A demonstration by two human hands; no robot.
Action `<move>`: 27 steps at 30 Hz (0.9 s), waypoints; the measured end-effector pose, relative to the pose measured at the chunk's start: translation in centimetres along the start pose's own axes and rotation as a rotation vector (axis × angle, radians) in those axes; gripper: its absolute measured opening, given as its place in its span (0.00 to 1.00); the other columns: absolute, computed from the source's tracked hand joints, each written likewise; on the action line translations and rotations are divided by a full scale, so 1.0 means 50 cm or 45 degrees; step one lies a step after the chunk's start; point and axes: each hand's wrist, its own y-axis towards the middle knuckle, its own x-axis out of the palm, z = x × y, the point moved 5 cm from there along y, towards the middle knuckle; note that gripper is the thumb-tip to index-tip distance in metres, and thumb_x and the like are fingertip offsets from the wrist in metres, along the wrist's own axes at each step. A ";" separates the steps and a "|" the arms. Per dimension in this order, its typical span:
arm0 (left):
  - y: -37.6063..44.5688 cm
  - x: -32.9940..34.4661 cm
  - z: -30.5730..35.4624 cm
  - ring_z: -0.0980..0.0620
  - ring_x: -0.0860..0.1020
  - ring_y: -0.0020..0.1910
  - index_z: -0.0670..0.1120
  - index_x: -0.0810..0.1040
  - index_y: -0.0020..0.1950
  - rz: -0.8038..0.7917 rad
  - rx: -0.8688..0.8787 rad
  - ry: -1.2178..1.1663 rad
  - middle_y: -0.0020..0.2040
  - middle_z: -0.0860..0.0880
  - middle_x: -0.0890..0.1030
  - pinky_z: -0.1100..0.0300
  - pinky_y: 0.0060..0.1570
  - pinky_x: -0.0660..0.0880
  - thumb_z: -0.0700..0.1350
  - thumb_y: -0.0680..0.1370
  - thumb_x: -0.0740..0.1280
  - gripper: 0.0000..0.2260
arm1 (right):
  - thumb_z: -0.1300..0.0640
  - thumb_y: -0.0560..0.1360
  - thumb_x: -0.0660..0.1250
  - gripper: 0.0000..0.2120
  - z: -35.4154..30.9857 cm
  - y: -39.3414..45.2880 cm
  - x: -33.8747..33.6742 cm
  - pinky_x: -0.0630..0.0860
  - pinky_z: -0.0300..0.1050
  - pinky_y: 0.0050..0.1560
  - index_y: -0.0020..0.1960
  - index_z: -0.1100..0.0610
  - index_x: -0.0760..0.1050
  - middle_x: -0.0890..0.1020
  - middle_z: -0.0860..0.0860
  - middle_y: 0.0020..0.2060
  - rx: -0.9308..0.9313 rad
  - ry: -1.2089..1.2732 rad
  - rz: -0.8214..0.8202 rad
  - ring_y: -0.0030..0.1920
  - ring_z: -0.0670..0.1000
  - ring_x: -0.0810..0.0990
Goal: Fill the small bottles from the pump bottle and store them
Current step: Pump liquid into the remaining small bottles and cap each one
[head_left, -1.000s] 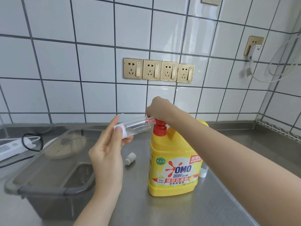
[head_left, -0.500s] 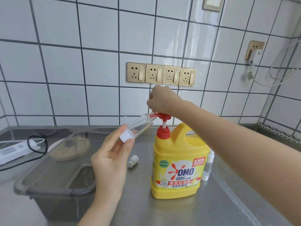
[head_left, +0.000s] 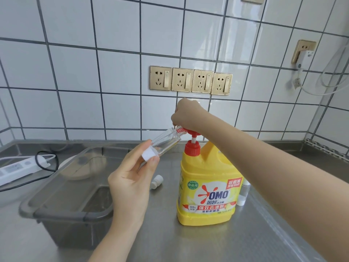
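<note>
Filling step. Left hand pinches small bottle, tilted, mouth at pump spout of yellow jug. Right hand curled over pump head. Liquid level unclear. Next: press down, keeping mouth aligned.

four gold wall sockets on white tiles; power strip far left.

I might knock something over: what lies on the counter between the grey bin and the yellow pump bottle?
Head view: a small white cap lies between grey bin and pump bottle.
</note>
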 end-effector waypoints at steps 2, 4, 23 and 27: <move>-0.001 -0.001 -0.003 0.58 0.83 0.52 0.51 0.82 0.53 0.000 -0.003 0.012 0.52 0.50 0.85 0.71 0.50 0.75 0.31 0.75 0.70 0.16 | 0.63 0.73 0.61 0.10 0.002 0.002 0.013 0.62 0.37 0.27 0.35 0.60 0.65 0.70 0.53 0.29 0.029 -0.014 -0.029 0.27 0.52 0.67; -0.004 -0.001 -0.007 0.59 0.83 0.52 0.52 0.82 0.53 0.005 0.000 0.022 0.53 0.50 0.85 0.71 0.50 0.75 0.32 0.74 0.70 0.16 | 0.63 0.74 0.61 0.11 0.008 0.005 0.026 0.61 0.37 0.27 0.34 0.59 0.63 0.70 0.53 0.30 0.054 -0.025 -0.072 0.27 0.51 0.66; 0.004 0.003 -0.005 0.56 0.77 0.66 0.46 0.75 0.68 -0.163 0.037 0.019 0.64 0.50 0.80 0.66 0.63 0.72 0.35 0.79 0.65 0.18 | 0.60 0.72 0.61 0.13 -0.017 -0.001 -0.013 0.70 0.39 0.31 0.52 0.64 0.79 0.81 0.57 0.41 -0.105 0.040 0.017 0.31 0.52 0.71; 0.004 0.005 -0.004 0.54 0.78 0.64 0.41 0.75 0.65 -0.179 0.052 -0.024 0.62 0.48 0.81 0.66 0.60 0.72 0.31 0.79 0.64 0.16 | 0.59 0.73 0.62 0.13 -0.020 0.000 -0.009 0.67 0.37 0.27 0.53 0.64 0.78 0.75 0.55 0.34 -0.096 -0.028 -0.051 0.29 0.51 0.69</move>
